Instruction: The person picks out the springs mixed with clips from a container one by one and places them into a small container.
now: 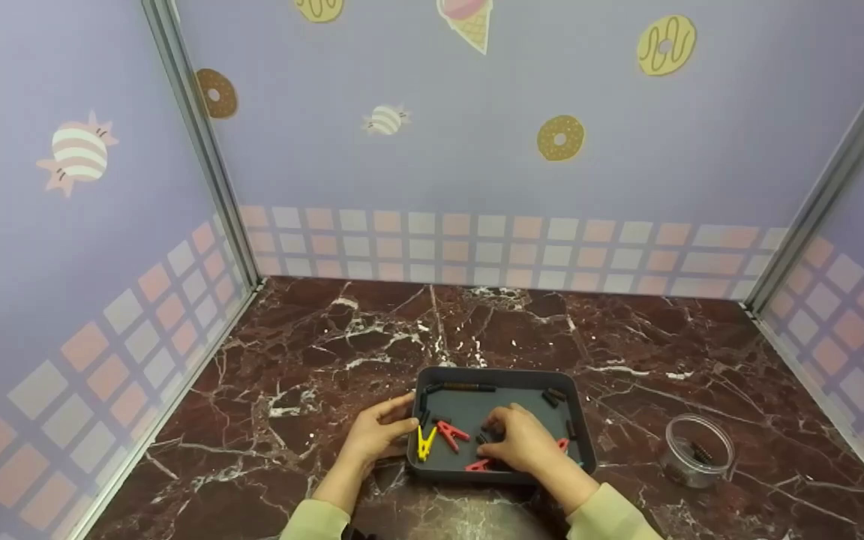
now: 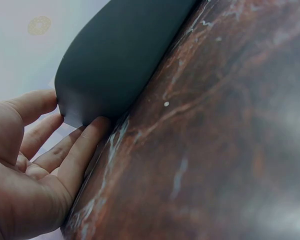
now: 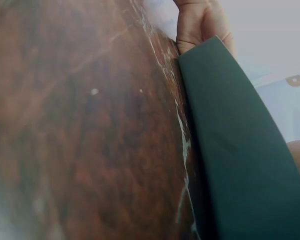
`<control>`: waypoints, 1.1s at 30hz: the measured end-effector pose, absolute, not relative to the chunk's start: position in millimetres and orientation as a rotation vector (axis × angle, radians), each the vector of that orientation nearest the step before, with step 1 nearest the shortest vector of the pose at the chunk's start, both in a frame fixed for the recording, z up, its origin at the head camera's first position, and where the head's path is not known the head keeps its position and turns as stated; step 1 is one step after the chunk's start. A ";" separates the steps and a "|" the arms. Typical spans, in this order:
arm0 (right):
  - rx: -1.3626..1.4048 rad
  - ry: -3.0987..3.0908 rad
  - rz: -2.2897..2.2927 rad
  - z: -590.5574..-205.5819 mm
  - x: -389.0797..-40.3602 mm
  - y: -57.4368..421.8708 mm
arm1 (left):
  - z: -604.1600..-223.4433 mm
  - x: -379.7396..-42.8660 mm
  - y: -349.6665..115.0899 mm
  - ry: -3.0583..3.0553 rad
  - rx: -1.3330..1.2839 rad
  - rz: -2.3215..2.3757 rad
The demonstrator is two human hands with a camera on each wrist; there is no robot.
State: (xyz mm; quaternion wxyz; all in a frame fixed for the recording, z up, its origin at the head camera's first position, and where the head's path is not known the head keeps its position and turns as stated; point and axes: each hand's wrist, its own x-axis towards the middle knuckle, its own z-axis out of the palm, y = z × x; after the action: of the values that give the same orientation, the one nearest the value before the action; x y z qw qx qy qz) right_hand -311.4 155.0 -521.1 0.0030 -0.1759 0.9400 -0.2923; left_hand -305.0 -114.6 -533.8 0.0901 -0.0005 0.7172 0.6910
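A dark grey tray (image 1: 507, 477) stands on the marbled table. My left hand (image 1: 379, 429) touches its left outer wall, fingers nearly straight; in the left wrist view the thumb and fingertips meet the tray's corner. My right hand (image 1: 526, 442) reaches into the tray with bent fingers. A small dark piece (image 1: 482, 438) lies between thumb and forefinger; whether it is pinched is unclear. Near the tray's left side are a yellow clip (image 1: 425, 444) and a red clip (image 1: 450, 433). Another red clip (image 1: 478, 466) lies below the right hand. The tray wall hides the right fingers in the right wrist view.
Dark springs (image 1: 462, 387) line the tray's back edge, and short dark pieces (image 1: 552, 397) lie at its back right. To the tray's right stands a clear round tub (image 1: 697, 452) with a dark spring inside. Patterned panels (image 1: 507, 247) close off the back and sides.
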 end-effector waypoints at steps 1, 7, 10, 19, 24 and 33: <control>-0.560 2.948 -0.922 -521.8 -311.7 155.0 | -533.9 -305.2 -114.8 2.131 0.001 2.057; -0.636 2.912 -0.985 -525.4 -313.2 156.8 | -533.0 -304.1 -115.4 2.094 0.015 2.078; -0.690 2.896 -1.018 -526.5 -313.9 157.7 | -532.9 -304.2 -115.6 2.070 0.028 2.095; -0.681 2.893 -1.069 -527.5 -313.1 158.6 | -531.5 -303.6 -115.0 2.125 -0.007 2.040; -0.668 2.893 -1.142 -525.7 -313.1 157.5 | -531.0 -303.5 -114.5 2.127 -0.006 2.047; -0.701 2.857 -1.261 -519.7 -314.4 161.2 | -530.6 -303.1 -115.0 2.100 0.001 2.051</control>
State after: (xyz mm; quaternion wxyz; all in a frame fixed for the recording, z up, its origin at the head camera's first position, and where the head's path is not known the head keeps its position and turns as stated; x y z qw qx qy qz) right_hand -314.4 161.2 -519.7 -0.0297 -0.2190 0.8922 -0.3938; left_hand -303.1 -115.0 -530.6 0.1029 0.0005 0.7116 0.6950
